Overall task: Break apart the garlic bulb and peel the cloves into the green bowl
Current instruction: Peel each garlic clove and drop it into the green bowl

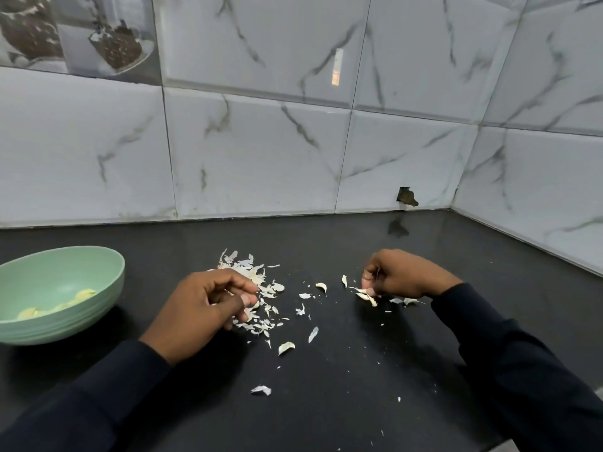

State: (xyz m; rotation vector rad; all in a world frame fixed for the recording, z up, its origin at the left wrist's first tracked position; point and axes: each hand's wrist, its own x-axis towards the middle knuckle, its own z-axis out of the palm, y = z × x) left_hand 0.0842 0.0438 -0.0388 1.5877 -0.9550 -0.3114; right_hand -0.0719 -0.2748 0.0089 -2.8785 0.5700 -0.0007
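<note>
Right hand pinches garlic skin on the table; left hand curls its fingers over the peels (grip unclear).

Green bowl far left, peeled cloves inside, skins scattered

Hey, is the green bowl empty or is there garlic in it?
Not empty: the green bowl holds a few pale peeled cloves at its bottom.
</note>
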